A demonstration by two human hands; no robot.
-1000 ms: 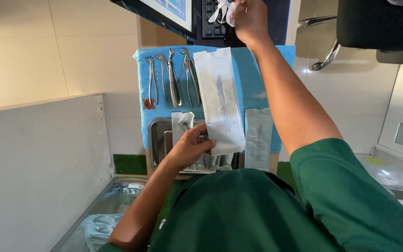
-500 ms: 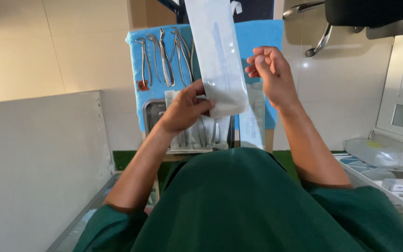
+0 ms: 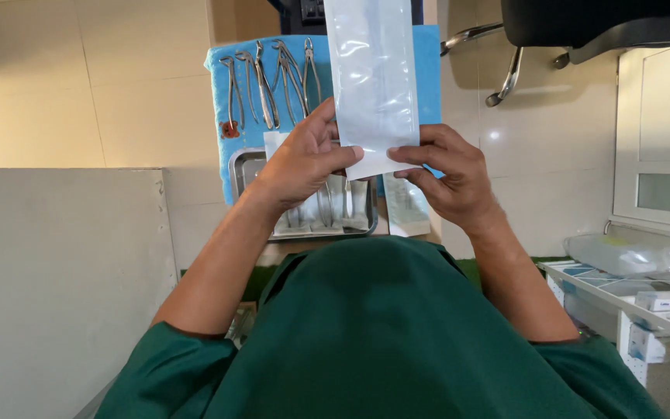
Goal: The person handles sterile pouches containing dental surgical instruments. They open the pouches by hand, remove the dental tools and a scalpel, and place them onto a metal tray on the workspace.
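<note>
1. Sterilisation pouch (image 3: 372, 77): held upright above the blue cloth (image 3: 426, 70); its lower edge is pinched by left hand (image 3: 304, 159) and right hand (image 3: 447, 174), fingers closed on it.
2. Pouch top: cut off by the frame.
3. Steel tray (image 3: 243, 167): largely hidden behind the hands.

The long clear pouch (image 3: 371, 77) I pinch runs off the top edge, so its upper end is cut off, and whatever lies inside is too faint to tell. It hides the middle of the blue cloth (image 3: 230, 159), while my left hand (image 3: 300, 159) covers much of the steel tray (image 3: 246, 167). My right hand (image 3: 447, 174) covers part of the flat packet (image 3: 409, 213).
</note>
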